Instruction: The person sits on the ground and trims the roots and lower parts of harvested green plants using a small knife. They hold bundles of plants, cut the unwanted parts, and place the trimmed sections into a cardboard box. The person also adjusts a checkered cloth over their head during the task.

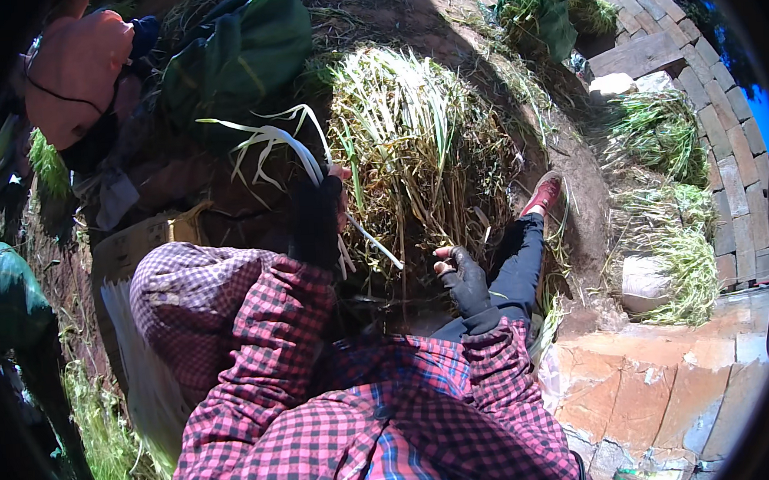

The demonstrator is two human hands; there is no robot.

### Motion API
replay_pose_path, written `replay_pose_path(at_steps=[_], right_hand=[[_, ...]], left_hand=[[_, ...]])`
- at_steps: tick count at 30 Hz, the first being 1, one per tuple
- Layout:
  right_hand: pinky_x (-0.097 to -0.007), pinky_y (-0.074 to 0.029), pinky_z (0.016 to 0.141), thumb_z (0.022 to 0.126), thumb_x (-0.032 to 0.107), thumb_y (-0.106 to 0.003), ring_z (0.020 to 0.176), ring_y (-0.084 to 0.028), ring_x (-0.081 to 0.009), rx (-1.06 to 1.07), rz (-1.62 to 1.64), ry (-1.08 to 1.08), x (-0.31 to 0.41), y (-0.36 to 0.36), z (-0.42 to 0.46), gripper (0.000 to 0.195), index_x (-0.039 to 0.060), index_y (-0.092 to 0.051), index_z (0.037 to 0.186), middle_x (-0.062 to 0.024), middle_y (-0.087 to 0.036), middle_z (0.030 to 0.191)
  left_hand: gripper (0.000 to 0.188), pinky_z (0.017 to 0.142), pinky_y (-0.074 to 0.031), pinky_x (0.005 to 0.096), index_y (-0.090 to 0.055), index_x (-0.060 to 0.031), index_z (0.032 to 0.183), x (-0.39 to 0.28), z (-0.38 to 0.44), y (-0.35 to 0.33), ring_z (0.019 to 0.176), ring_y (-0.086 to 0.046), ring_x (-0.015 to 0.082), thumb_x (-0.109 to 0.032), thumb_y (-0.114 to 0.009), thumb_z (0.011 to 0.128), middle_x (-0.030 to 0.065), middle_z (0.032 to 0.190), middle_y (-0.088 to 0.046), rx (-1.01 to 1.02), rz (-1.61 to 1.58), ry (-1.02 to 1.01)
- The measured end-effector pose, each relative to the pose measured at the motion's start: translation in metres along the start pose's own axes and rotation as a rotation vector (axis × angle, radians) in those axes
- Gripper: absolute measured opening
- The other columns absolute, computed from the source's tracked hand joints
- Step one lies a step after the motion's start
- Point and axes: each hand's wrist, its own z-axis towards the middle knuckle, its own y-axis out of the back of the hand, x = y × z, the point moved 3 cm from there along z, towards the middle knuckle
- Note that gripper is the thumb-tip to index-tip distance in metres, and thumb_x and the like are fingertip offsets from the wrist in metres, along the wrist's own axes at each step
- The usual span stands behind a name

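My left hand [318, 211], in a dark glove with bare fingertips, grips several long white plant stalks [296, 147]. Their thin pale leaves droop over at the top, and the lower ends stick out below the hand. Lower and to the right, my right hand [466, 281] is half curled in a matching glove, with nothing visible in its fingers. Just beyond both hands stands a large heap of leafy stalks [404, 121], pale green on top and brown and dry lower down.
A dark green cloth bundle [238, 62] lies beyond my left hand. A person in a salmon-coloured covering [79, 77] is at upper left. White stalks [139, 344] lie by a cardboard box [140, 243]. Greenery bundles [663, 137] line the right side, along a brick border [735, 156].
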Motion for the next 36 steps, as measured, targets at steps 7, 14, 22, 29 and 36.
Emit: replay_pose_path(at_steps=[7,14,22,29,36], right_hand=[[-0.0235,-0.041,0.07,0.089,0.026,-0.046,0.078,-0.046,-0.0066,0.301,0.144,0.093,-0.027,-0.071,0.015,0.035,-0.0021,-0.053,0.108,0.0003,-0.055,0.084],[-0.0407,-0.046,0.077,0.075,0.03,-0.064,0.09,-0.059,-0.0361,0.028,-0.648,-0.144,-0.062,-0.057,0.043,0.047,-0.0014,-0.053,0.108,-0.024,-0.06,0.095],[-0.0253,-0.043,0.059,0.075,0.007,-0.064,0.064,-0.049,-0.0074,-0.043,-0.019,0.166,0.036,-0.023,0.008,0.013,0.0007,-0.056,0.083,-0.0005,-0.054,0.067],[-0.0265,-0.044,0.063,0.072,0.004,-0.063,0.069,-0.052,-0.0098,0.121,-0.111,0.034,0.019,-0.036,-0.004,0.02,-0.0009,-0.058,0.09,-0.004,-0.059,0.075],[-0.0284,-0.045,0.072,0.067,0.002,-0.056,0.079,-0.057,-0.0171,0.319,-0.031,0.07,-0.015,-0.045,0.005,0.033,-0.0045,-0.055,0.099,-0.0104,-0.059,0.085]], left_hand=[[0.011,0.043,-0.038,0.0248,-0.055,-0.003,0.08,0.053,-0.004,-0.03,0.046,-0.049,0.0106,-0.014,-0.058,0.079,0.0027,0.054,-0.051,0.372,0.238,-0.088],[0.017,0.036,-0.033,0.0229,-0.052,-0.005,0.087,0.022,-0.007,-0.027,0.039,-0.043,0.0087,-0.021,-0.056,0.082,0.0016,0.055,-0.049,0.307,0.067,0.065],[0.01,0.033,-0.025,0.0212,-0.047,-0.0103,0.088,-0.014,0.009,0.012,0.042,-0.034,0.0068,-0.019,-0.051,0.086,-0.0038,0.053,-0.035,0.495,-0.667,0.009],[0.022,0.036,-0.027,0.0201,-0.051,-0.0052,0.092,0.021,-0.001,-0.009,0.041,-0.037,0.005,-0.013,-0.064,0.075,0.0004,0.059,-0.049,0.145,-0.114,0.163],[0.015,0.052,-0.041,0.0234,-0.055,-0.0004,0.075,0.072,0.02,-0.014,0.055,-0.051,0.0103,-0.003,-0.064,0.063,0.0027,0.066,-0.055,0.347,0.037,-0.032]])
